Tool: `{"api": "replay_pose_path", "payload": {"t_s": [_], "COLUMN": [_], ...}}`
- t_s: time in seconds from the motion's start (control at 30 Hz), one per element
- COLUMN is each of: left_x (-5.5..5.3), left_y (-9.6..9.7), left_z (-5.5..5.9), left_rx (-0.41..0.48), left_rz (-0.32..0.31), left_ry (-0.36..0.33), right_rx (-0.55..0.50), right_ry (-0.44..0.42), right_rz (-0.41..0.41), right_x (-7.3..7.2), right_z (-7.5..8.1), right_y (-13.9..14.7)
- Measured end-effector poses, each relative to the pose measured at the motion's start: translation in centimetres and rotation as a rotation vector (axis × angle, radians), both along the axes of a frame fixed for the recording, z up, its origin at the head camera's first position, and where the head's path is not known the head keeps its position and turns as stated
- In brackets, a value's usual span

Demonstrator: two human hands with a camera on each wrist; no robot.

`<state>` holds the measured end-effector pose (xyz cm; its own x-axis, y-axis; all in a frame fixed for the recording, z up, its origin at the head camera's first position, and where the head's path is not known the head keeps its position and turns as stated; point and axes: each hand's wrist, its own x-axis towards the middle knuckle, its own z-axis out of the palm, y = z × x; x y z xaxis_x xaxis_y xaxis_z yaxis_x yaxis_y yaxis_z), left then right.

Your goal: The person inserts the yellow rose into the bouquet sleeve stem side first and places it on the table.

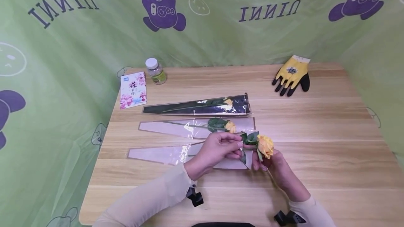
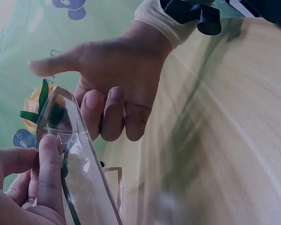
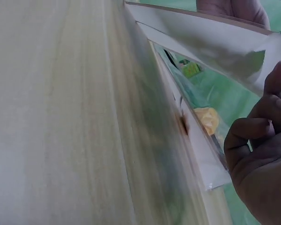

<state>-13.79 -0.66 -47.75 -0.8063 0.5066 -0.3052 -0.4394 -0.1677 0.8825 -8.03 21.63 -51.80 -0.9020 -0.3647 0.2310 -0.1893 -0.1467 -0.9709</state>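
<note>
My left hand (image 1: pixel 221 148) pinches the wide end of a clear flower sleeve (image 1: pixel 157 153) with a pale backing. Thumb and fingers of the left hand (image 2: pixel 42 187) meet at the sleeve's edge in the left wrist view. A yellow artificial rose (image 1: pixel 266 146) with green leaves sticks out past the sleeve's wide end, its stem running inside. My right hand (image 1: pixel 279 171) is beneath the bloom, beside that end. Its fingers are loosely bent and its thumb stretched away in the left wrist view. Whether its fingertips touch the sleeve, I cannot tell.
Behind lie another pale sleeve (image 1: pixel 151 126) and a black-backed sleeve (image 1: pixel 173 109), each with a yellow rose. Farther back are a floral-printed packet (image 1: pixel 133 90), a white-capped jar (image 1: pixel 156 71) and a yellow-black glove (image 1: pixel 291 74). Green printed cloth (image 1: pixel 217 41) hangs behind the table (image 1: pixel 331 143).
</note>
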Motion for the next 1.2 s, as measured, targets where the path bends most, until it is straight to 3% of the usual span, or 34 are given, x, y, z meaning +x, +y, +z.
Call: {"api": "replay_pose_path", "payload": {"t_s": [0.1,0.17,0.3,0.67,0.87,1.1,1.2], "left_x": [0.0,0.0,0.2,0.3,0.5,0.6,0.7], "left_y": [-0.1,-0.1,0.0,0.1,0.2,0.2,0.3], "left_z": [0.1,0.1,0.1,0.4,0.6,0.7,0.8], "left_rx": [-0.002,0.000,0.005,0.000,-0.007,-0.017,-0.018], "left_rz": [0.001,0.000,0.002,0.006,-0.001,0.006,0.007], "left_ry": [-0.004,-0.010,-0.013,-0.005,0.015,0.020,0.012], "right_rx": [-0.074,-0.088,-0.068,0.029,0.141,0.206,0.298], "right_ry": [0.016,0.014,-0.026,-0.031,-0.082,-0.063,-0.035], "right_rz": [0.101,0.113,0.062,-0.050,-0.126,-0.180,-0.241], "right_x": [-0.3,-0.3,-0.2,0.0,0.0,-0.2,-0.3], "right_z": [0.1,0.2,0.5,0.8,0.5,0.6,0.6], "right_y": [0.3,0.4,0.7,1.2,1.5,1.6,1.4]}}
